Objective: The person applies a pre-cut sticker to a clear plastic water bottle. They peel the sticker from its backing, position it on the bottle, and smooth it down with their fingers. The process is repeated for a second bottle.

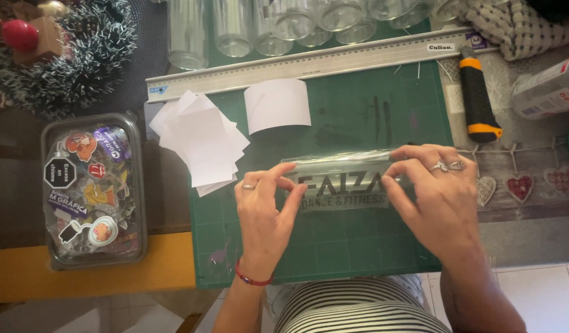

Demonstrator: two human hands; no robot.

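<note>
A clear glass tumbler [343, 179] lies on its side on the green cutting mat [358, 246], with grey lettering on a transparent film across it. My left hand [264, 213] pinches the glass's left end between thumb and fingers. My right hand [436, 197] grips the right end, fingers curled over the top. Both hands wear rings; a red cord is on my left wrist.
Several empty glasses [266, 24] lie along the back behind a metal ruler [309, 61]. A stack of white paper squares [201, 139] and one curled sheet [277, 103] rest on the mat. An orange-black utility knife [479, 98] lies right, a sticker-covered box [93, 191] left.
</note>
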